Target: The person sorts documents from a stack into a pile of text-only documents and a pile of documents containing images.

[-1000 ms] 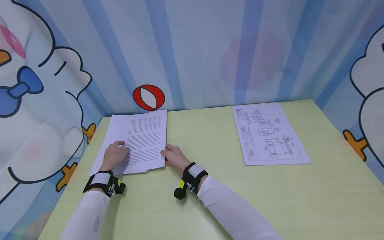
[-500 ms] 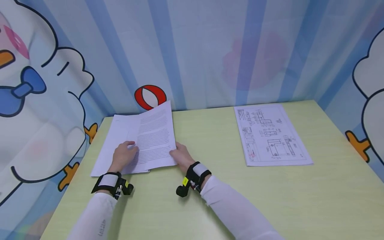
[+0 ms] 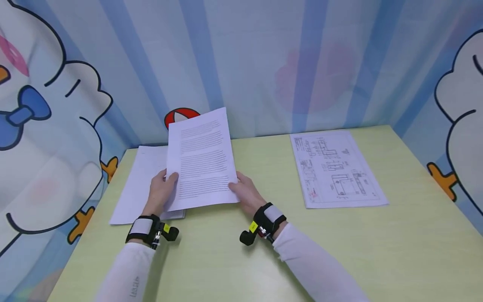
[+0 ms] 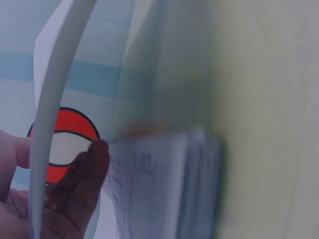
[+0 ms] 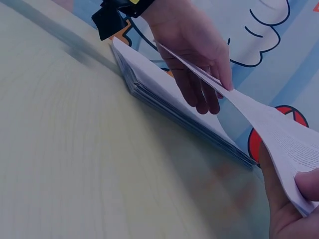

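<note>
A thin printed document (image 3: pixel 201 157) is raised and tilted above the left of the table, its lines of text facing me. My right hand (image 3: pixel 247 195) pinches its lower right edge, thumb on the printed side and fingers behind. At its left edge is my left hand (image 3: pixel 160 193), the thumb over the front and the fingers reaching behind, as the right wrist view shows. In that view the paper (image 5: pixel 249 108) bows between the two hands. Below it lies a stack of white paper (image 3: pixel 139 188), partly hidden by the document and left hand.
On the right of the pale green table (image 3: pixel 271 251) lies a stack of technical drawings (image 3: pixel 337 170). A blue striped curtain (image 3: pixel 256 67) with cartoon figures hangs right behind the table's back edge.
The document has risen from the left stack and shifted right, tilting up toward me. My right hand moved right with it, while the left hand went from resting on the paper to its left edge.
</note>
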### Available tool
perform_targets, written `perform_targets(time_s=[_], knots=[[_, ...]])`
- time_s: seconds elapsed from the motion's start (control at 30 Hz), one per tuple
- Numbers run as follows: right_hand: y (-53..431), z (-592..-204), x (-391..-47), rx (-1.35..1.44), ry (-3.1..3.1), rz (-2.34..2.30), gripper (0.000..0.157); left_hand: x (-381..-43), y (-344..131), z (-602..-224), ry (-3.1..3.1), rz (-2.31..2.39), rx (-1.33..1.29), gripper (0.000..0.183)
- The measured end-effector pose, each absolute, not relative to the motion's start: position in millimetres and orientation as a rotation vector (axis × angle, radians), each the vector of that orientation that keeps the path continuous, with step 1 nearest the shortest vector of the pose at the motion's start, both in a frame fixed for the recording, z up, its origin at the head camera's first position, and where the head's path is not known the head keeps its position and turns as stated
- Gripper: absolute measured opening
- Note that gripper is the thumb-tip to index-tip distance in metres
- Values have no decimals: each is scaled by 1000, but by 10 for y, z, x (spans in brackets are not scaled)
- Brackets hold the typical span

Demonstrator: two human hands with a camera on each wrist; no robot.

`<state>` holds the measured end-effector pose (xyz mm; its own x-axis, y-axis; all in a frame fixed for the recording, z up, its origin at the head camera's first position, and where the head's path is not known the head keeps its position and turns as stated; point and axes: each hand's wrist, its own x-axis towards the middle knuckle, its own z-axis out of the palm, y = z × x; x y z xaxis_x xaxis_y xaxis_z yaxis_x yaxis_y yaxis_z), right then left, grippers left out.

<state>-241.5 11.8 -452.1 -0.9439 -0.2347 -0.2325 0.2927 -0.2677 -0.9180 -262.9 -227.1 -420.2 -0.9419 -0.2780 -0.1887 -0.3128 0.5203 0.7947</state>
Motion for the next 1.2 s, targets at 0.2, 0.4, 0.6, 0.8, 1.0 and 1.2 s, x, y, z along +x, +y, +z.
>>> perform_targets(time_s=[0.2, 0.4, 0.6, 0.8, 1.0, 1.2], knots=[[414, -4442, -2378, 69, 1658, -2291, 49, -2631, -2016, -4148, 2556, 1702, -482, 55], [800, -4361, -2348, 71, 1822, -2222, 49, -2569, -1750, -4123, 2544, 1744, -308, 50], [1139, -4349, -2308, 78, 2153, -2041, 58, -2535, -1517, -4175, 2528, 1619, -132, 52], [1329, -4377, -2256, -1, 2410, -1801, 65, -2563, -1372, -4307, 2525, 1516, -28, 52], [1414, -4426, -2232, -17, 2484, -1674, 74, -2607, -1281, -4460, 2578, 1460, -21, 49], [1441, -4471, -2238, -44, 2530, -1551, 78, -2635, -1240, -4535, 2611, 1447, -145, 46]])
